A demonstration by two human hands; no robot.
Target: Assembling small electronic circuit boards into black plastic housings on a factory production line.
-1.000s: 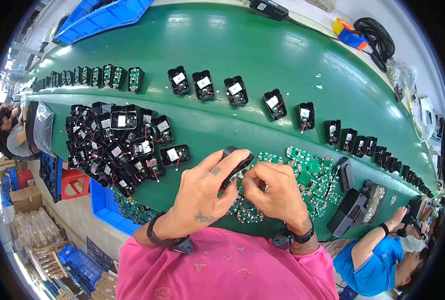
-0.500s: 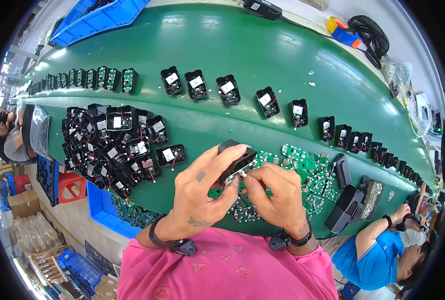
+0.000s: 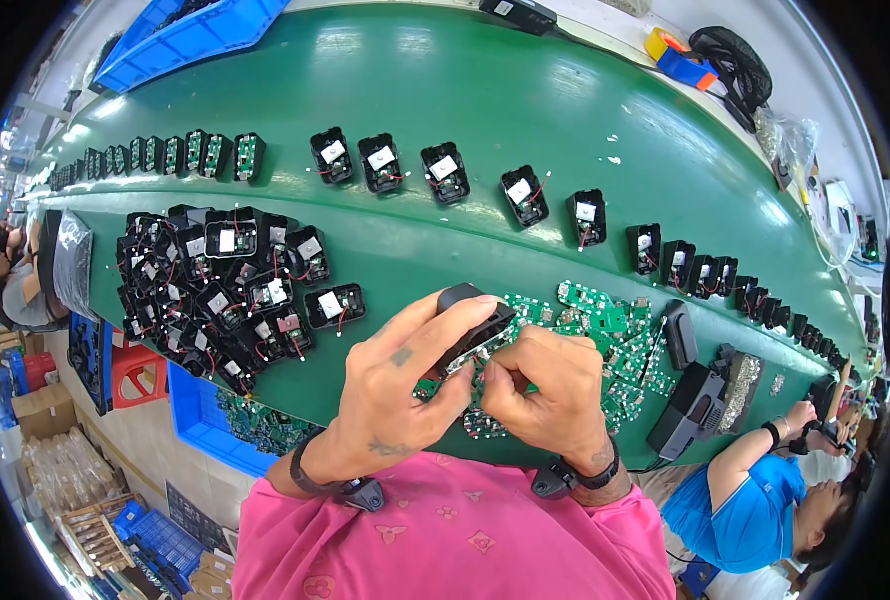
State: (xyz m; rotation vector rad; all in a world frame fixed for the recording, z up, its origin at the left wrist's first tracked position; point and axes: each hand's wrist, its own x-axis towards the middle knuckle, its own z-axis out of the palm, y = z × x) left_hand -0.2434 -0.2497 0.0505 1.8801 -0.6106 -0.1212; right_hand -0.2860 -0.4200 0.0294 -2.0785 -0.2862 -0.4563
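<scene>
- left hand (image 3: 393,372) clasps the black housing (image 3: 473,337) between thumb and fingers
- housing sits just left of the right hand (image 3: 550,385), whose fingers are curled; cannot tell if they pinch anything
- its long axis slants away rightward from the left thumb, open side seemingly toward the right hand

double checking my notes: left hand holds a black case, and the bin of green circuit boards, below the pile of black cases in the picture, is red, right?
Not quite: the bin is blue, not red, as the head view shows. It does hold green circuit boards below the pile of black cases in the picture, and the left hand holds a black case.
</scene>
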